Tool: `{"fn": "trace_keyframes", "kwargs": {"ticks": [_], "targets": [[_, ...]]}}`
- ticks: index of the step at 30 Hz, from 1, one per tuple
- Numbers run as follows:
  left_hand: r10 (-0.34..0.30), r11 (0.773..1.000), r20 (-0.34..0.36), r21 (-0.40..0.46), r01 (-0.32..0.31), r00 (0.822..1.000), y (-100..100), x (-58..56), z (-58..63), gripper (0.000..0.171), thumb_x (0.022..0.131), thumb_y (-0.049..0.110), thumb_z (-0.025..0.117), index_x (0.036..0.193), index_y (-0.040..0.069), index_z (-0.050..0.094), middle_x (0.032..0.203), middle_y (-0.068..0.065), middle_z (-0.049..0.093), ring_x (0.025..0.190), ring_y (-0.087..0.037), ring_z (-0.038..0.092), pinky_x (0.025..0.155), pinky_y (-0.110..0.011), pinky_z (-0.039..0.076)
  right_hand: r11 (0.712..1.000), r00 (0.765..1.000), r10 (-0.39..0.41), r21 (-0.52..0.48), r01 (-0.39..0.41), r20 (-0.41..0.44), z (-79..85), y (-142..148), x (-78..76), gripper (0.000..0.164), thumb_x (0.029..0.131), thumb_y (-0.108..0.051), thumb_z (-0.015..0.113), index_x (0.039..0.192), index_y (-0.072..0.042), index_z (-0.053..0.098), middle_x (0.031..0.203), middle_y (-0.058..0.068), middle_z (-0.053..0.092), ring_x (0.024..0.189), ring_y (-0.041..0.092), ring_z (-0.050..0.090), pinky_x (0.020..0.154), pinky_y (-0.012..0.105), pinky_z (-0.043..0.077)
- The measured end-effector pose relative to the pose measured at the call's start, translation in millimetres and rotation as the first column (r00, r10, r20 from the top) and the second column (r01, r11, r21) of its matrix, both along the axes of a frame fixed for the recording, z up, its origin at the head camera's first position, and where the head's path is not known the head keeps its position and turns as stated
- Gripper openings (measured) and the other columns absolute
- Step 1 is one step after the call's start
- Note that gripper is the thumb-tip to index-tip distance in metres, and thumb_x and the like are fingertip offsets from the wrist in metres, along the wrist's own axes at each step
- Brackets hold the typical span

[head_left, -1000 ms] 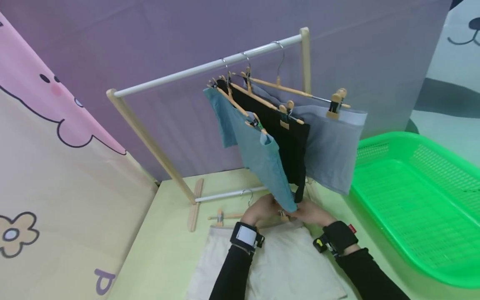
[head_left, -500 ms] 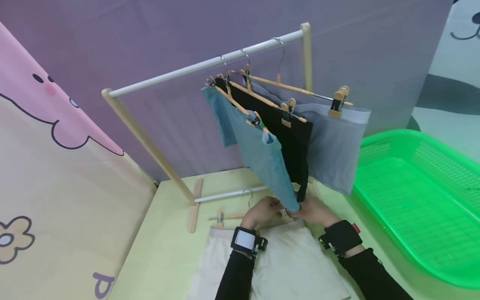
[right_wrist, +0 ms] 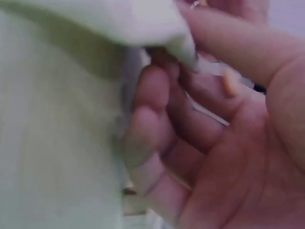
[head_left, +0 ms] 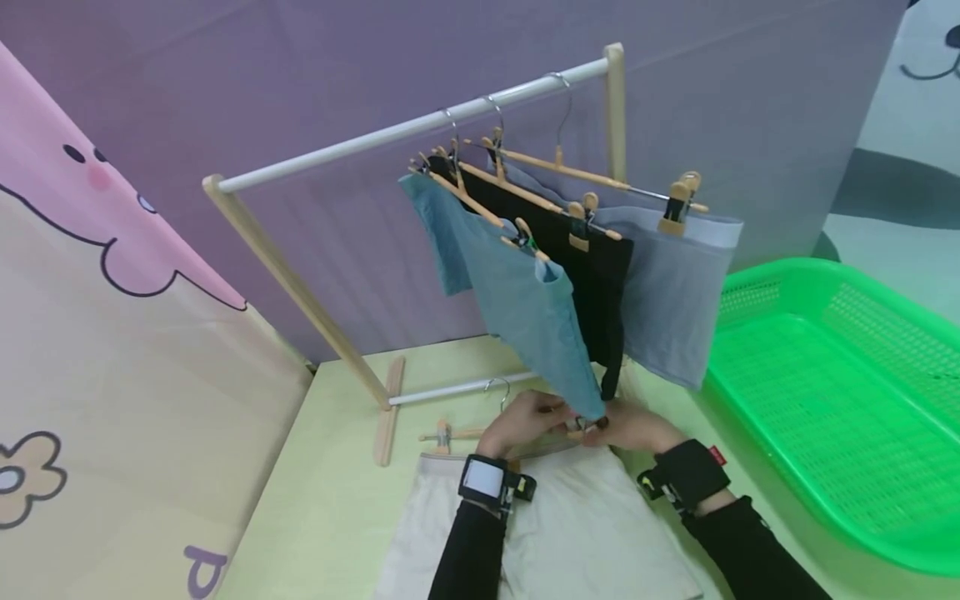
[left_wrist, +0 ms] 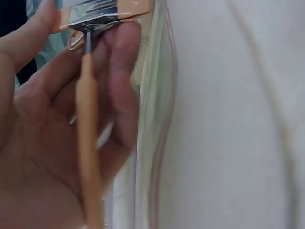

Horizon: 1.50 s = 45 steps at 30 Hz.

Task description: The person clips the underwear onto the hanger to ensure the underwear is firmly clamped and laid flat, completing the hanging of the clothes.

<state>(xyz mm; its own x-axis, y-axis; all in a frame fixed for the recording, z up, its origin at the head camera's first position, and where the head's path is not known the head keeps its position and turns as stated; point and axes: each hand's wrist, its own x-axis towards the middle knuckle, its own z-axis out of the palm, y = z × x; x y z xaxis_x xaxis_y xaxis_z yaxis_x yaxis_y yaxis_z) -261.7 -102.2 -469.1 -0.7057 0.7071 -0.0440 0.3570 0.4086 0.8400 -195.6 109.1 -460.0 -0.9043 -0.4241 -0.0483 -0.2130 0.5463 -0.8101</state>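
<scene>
A cream garment lies flat on the table in the head view, its waistband toward the rack. Along that waistband lies a clip hanger; its left clip sits at the garment's edge. My left hand pinches the right clip between thumb and fingers, with the hanger's bar running across the palm. Opposite it, my right hand holds the waistband corner between thumb and curled fingers; the right wrist view shows the cloth folded over there. Hanging blue cloth partly hides the fingertips in the head view.
A rack with a white rail stands behind the hands. On it hang a blue garment, a black one and a grey one, all on clip hangers. A green basket stands at the right.
The hands stay at the right clip, and the right hand has shifted slightly, showing more of the clip. The blue and black garments have swung a little to the right.
</scene>
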Motion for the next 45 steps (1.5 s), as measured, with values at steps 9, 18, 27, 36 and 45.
{"fn": "trace_keyframes", "kwargs": {"ticks": [9, 18, 27, 36, 45], "targets": [[0.05, 0.996, -0.084, 0.079, -0.043, 0.995, -2.8, -3.0, -3.0, 0.027, 0.101, 0.032, 0.059, 0.105, 0.013, 0.078, 0.088, -0.006, 0.072, 0.072, -0.016, 0.065, 0.067, -0.023, 0.052, 0.991, 1.0, -0.018, -0.129, 0.017, -0.005, -16.6, 12.3, -10.6, 0.023, 0.09, -0.022, 0.074, 0.08, -0.004, 0.063, 0.061, -0.006, 0.04, 0.053, 0.005, 0.032, 0.054, 0.025, 0.029], [0.129, 0.988, -0.073, 0.092, -0.122, 0.989, -2.1, -2.2, -0.8, 0.029, 0.102, 0.026, 0.057, 0.099, 0.007, 0.079, 0.089, -0.009, 0.075, 0.066, -0.026, 0.064, 0.049, -0.023, 0.033, 0.971, 0.998, -0.041, -0.238, 0.029, -0.048, -18.1, 10.9, -10.2, 0.026, 0.089, -0.024, 0.075, 0.101, 0.0, 0.073, 0.087, 0.003, 0.072, 0.063, 0.007, 0.05, 0.059, 0.028, 0.04], [0.129, 0.988, -0.028, 0.089, -0.126, 0.991, 0.7, -2.0, -3.1, 0.024, 0.101, 0.018, 0.059, 0.106, 0.003, 0.077, 0.102, -0.011, 0.076, 0.076, -0.017, 0.071, 0.046, -0.021, 0.028, 0.958, 0.997, -0.07, -0.28, 0.062, -0.019, -18.8, 8.6, -14.3, 0.033, 0.092, -0.009, 0.07, 0.12, 0.007, 0.062, 0.078, 0.009, 0.063, 0.062, 0.012, 0.051, 0.061, 0.029, 0.044], [0.085, 0.993, -0.022, 0.083, -0.083, 0.996, 1.9, -3.3, -3.2, 0.026, 0.102, 0.019, 0.057, 0.111, 0.002, 0.075, 0.097, -0.014, 0.075, 0.046, -0.007, 0.034, 0.044, -0.021, 0.023, 0.943, 0.993, -0.094, -0.313, 0.112, 0.073, -16.3, 11.7, -16.4, 0.023, 0.092, -0.016, 0.072, 0.108, 0.0, 0.068, 0.089, 0.007, 0.068, 0.07, 0.012, 0.049, 0.062, 0.03, 0.039], [0.088, 0.996, -0.028, 0.018, -0.087, 0.996, 6.0, -1.5, -2.5, 0.031, 0.103, 0.027, 0.055, 0.103, 0.005, 0.076, 0.085, -0.007, 0.072, 0.064, -0.007, 0.06, 0.054, -0.02, 0.04, 0.945, 0.992, -0.094, -0.307, 0.116, 0.087, -15.6, 12.0, -16.2, 0.021, 0.091, -0.016, 0.073, 0.079, -0.007, 0.059, 0.061, -0.004, 0.041, 0.056, 0.007, 0.033, 0.054, 0.029, 0.031]]}}
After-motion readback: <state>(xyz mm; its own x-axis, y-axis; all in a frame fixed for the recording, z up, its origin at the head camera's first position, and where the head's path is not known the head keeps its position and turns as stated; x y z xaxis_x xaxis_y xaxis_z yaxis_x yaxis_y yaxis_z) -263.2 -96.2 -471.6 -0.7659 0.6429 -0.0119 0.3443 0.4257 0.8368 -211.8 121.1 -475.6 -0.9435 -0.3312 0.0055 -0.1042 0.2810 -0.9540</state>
